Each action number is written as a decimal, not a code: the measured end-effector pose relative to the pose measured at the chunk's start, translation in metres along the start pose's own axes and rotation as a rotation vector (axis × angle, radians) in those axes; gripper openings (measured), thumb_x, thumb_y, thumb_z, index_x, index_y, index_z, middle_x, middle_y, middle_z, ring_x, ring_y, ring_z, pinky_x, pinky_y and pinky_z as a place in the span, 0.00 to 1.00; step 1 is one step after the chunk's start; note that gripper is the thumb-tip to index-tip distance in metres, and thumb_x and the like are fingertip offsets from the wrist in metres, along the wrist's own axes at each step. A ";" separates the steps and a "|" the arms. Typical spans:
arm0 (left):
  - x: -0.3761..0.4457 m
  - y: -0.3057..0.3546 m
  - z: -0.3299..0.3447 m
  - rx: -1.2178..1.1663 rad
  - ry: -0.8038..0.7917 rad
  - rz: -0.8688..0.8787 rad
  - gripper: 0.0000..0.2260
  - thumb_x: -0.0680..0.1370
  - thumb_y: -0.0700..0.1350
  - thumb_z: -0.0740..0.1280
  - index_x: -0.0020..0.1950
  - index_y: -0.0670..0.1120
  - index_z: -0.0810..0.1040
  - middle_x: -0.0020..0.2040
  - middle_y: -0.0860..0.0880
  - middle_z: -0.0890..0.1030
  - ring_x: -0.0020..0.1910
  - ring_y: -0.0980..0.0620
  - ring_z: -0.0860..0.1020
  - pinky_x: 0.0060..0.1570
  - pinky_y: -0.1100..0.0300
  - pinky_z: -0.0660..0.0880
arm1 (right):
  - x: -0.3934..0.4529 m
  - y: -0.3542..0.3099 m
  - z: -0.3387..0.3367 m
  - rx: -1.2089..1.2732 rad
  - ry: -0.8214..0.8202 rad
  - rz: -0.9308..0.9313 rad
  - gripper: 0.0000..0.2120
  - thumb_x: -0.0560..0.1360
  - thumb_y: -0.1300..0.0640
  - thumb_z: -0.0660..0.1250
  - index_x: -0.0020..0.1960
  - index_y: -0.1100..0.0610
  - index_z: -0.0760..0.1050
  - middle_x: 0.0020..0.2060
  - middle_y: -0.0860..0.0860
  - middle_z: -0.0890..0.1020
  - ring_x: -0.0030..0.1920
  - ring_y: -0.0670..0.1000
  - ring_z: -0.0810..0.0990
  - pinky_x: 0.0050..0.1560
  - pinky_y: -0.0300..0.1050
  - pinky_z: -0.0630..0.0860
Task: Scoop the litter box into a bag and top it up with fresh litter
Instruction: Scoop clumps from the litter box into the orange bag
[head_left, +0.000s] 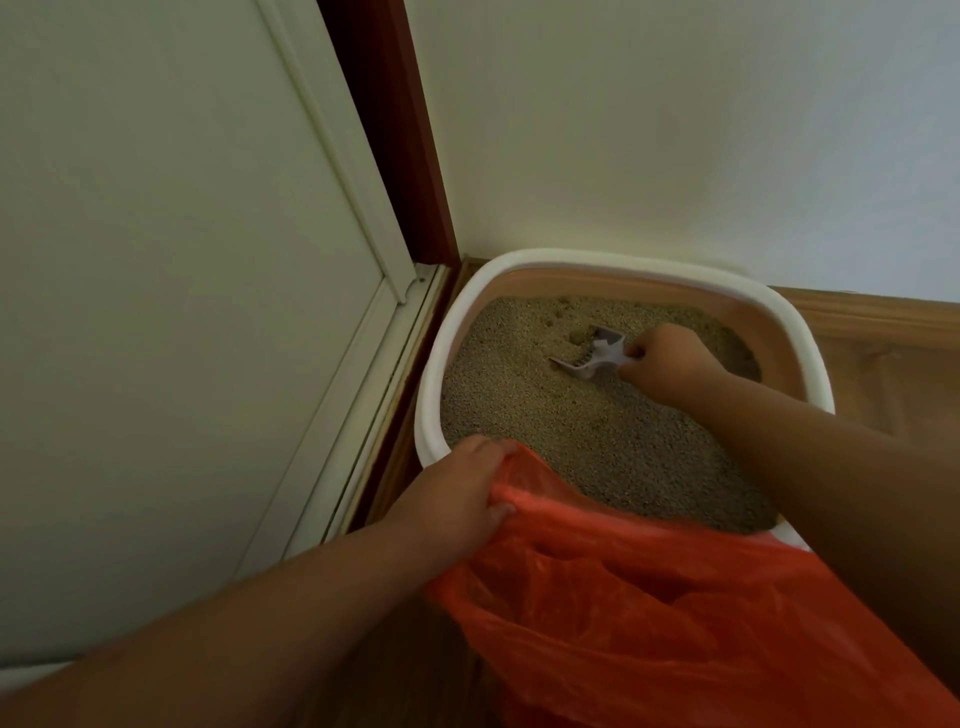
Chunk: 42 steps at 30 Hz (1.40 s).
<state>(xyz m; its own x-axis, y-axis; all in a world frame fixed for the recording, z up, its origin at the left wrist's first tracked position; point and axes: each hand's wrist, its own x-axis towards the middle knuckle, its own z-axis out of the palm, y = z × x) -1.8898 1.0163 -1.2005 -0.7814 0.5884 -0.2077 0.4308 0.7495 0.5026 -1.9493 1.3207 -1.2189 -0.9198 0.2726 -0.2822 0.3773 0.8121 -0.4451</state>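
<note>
A litter box with a white rim (431, 364) and pinkish inner wall sits in the corner, filled with tan litter (597, 431). My right hand (670, 361) grips the handle of a white slotted scoop (592, 356), whose front edge digs into the litter near the far side. A small clump (575, 336) lies just beyond the scoop. My left hand (462, 491) grips the edge of an orange plastic bag (649, 623), holding it at the box's near rim. The bag covers the box's near right corner.
A white door (171, 312) with a dark red frame (395, 130) stands to the left of the box. A white wall (675, 130) runs behind it. Wooden floor (883, 338) shows to the right.
</note>
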 end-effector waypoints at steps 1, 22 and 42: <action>0.000 -0.001 0.000 0.002 -0.001 -0.002 0.30 0.77 0.50 0.73 0.77 0.55 0.67 0.70 0.55 0.70 0.67 0.55 0.74 0.66 0.57 0.73 | 0.004 -0.003 0.004 0.019 0.006 0.000 0.11 0.79 0.56 0.67 0.49 0.64 0.83 0.40 0.61 0.84 0.34 0.55 0.80 0.35 0.47 0.78; -0.006 0.011 -0.004 -0.005 -0.021 0.011 0.30 0.79 0.47 0.70 0.79 0.55 0.64 0.72 0.55 0.69 0.66 0.54 0.74 0.64 0.59 0.74 | -0.060 0.001 -0.008 0.138 0.098 -0.126 0.14 0.79 0.53 0.69 0.63 0.56 0.79 0.40 0.44 0.79 0.38 0.44 0.78 0.34 0.39 0.72; -0.028 0.072 -0.020 -0.069 -0.223 -0.008 0.47 0.74 0.58 0.76 0.83 0.59 0.49 0.68 0.51 0.77 0.61 0.54 0.79 0.61 0.59 0.77 | -0.183 0.060 -0.078 0.145 0.161 -0.156 0.17 0.75 0.51 0.74 0.62 0.52 0.80 0.51 0.47 0.84 0.50 0.48 0.82 0.51 0.42 0.78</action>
<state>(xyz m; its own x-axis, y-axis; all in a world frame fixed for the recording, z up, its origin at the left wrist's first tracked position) -1.8455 1.0477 -1.1414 -0.6627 0.6403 -0.3884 0.3870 0.7368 0.5544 -1.7665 1.3598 -1.1274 -0.9689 0.2381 -0.0675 0.2309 0.7715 -0.5929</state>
